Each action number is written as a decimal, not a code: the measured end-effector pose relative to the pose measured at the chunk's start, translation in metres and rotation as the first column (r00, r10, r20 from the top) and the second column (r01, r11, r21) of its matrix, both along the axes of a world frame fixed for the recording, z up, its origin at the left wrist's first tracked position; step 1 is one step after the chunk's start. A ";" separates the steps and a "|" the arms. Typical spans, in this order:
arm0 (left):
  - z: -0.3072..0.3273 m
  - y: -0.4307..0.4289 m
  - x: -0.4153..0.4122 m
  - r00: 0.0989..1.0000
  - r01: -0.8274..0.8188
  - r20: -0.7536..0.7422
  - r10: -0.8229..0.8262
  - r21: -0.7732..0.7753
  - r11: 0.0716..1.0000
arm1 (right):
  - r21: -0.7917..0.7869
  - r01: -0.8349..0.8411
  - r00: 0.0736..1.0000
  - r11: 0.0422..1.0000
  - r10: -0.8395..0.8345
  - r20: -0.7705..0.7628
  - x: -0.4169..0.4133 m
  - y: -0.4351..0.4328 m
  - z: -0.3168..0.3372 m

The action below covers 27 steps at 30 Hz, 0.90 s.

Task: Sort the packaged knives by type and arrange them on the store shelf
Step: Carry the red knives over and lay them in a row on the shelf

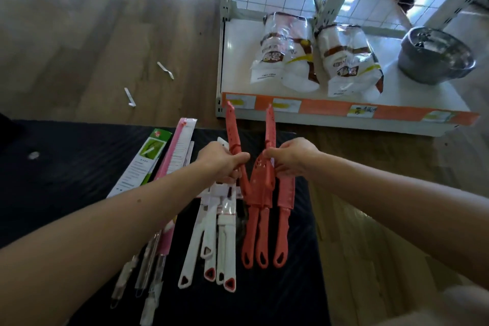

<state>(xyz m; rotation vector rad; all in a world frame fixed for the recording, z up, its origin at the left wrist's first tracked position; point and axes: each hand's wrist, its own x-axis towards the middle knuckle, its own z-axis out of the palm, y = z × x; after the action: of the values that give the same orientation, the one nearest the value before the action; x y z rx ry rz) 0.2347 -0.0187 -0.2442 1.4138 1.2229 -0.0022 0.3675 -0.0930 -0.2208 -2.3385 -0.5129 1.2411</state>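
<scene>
Three coral-red knives in perforated sheaths (258,209) lie side by side on a black table (66,167), handles toward me. My left hand (223,164) grips one red sheath (232,130) that points up and away. My right hand (289,157) pinches another red sheath (270,127), also raised. Left of the red ones lie several white-handled knives (211,235) in clear packs. Further left sit a pink packaged knife (176,151), a green-and-white box (143,164) and clear-handled pieces (148,259). The white store shelf (344,116) stands beyond.
On the shelf lie two white bags (285,53) and a steel bowl (436,57). An orange price strip (330,108) runs along the shelf's front edge. Paper scraps (165,70) lie on the wooden floor to the left.
</scene>
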 end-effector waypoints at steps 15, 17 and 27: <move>0.200 0.044 0.009 0.993 -0.108 0.085 0.087 0.291 0.951 | 0.223 0.084 0.996 0.971 -0.082 -0.017 0.002 0.037 0.186; 0.244 0.044 0.011 0.995 -0.090 0.079 0.067 0.347 0.934 | 0.225 0.074 0.997 0.972 -0.072 -0.015 0.003 0.037 0.231; 0.444 0.025 0.024 0.983 -0.179 0.105 0.153 0.315 0.932 | 0.248 0.000 1.000 0.969 -0.006 0.021 0.011 0.022 0.452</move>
<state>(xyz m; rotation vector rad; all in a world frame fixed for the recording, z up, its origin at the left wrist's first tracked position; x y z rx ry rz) 0.2586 0.0058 0.1998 1.5700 1.3151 0.3849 0.3785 -0.0707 0.2312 -2.1436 -0.6330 1.0827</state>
